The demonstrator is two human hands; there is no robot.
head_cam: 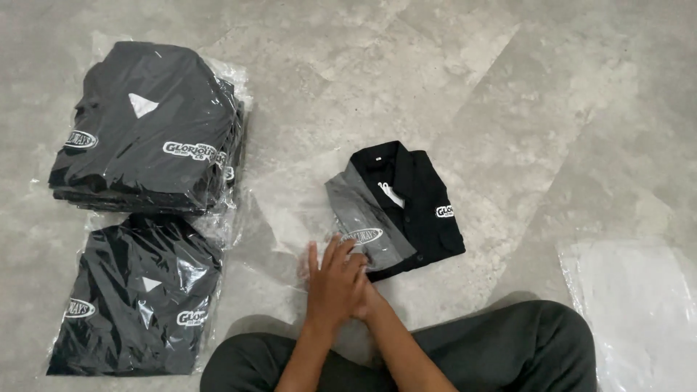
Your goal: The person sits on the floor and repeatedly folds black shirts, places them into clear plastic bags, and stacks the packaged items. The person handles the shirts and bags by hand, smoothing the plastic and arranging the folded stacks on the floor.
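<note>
Pressing down near the middle of the view, our left hand (332, 284) lies flat with fingers spread on a clear plastic sleeve (287, 221), its fingertips just touching the near edge of a folded black and grey shirt (406, 210). Our right hand (367, 297) is tucked beneath the left one and mostly hidden, so we cannot tell how far open it is or whether it grips anything. The shirt lies on the grey stone floor (450, 80), collar pointing away from us, partly over the clear sleeve. Our legs, in dark trousers (508, 348), are crossed at the bottom of the view. To the left, well apart from the hands, a stack of bagged black shirts (145, 131) rests on the floor, and one more bagged black shirt (134, 297) lies just in front of that stack. At the far right, a pile of empty clear bags (639, 305) lies beside our knee.
</note>
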